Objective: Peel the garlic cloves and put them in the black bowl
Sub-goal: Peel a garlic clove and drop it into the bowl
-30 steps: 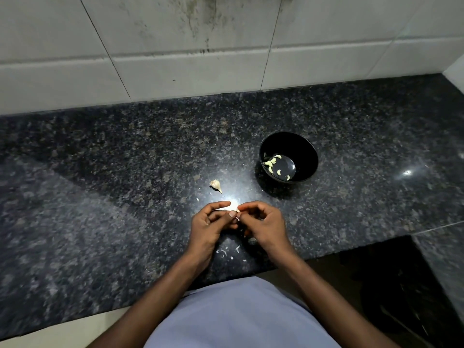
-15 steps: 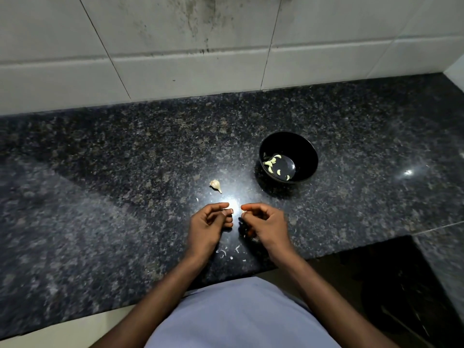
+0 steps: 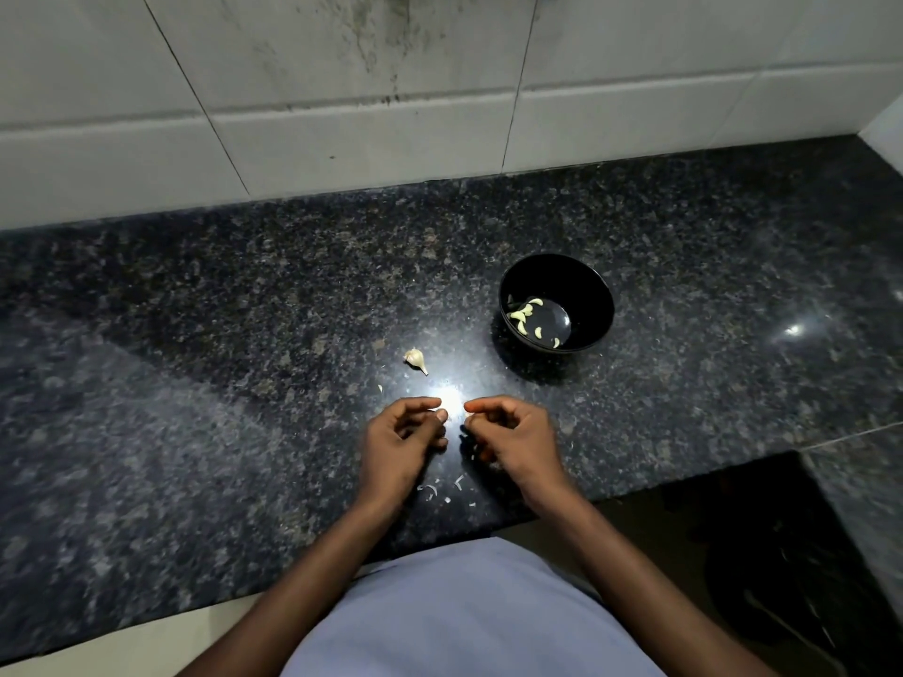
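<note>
Both curled hands, left hand (image 3: pixel 398 444) and right hand (image 3: pixel 513 439), are hovering apart; whether either is pinching anything I cannot tell. Beyond them, an unpeeled pale garlic clove (image 3: pixel 415 359) and a round black bowl (image 3: pixel 584 285) are sitting.

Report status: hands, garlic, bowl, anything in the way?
Left hand and right hand apart, fingers curled; contents unclear. Unpeeled garlic clove on counter; peeled cloves in black bowl. Nothing blocking bowl.

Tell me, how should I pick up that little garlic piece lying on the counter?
Pinch the garlic piece across its fat rounded body, coming straight down from above with thumb and fingertip. It lies flat on the granite counter with its thin pointed tail aimed toward the hands; that tail looks too slim to grip well. Nothing crowds it.
</note>
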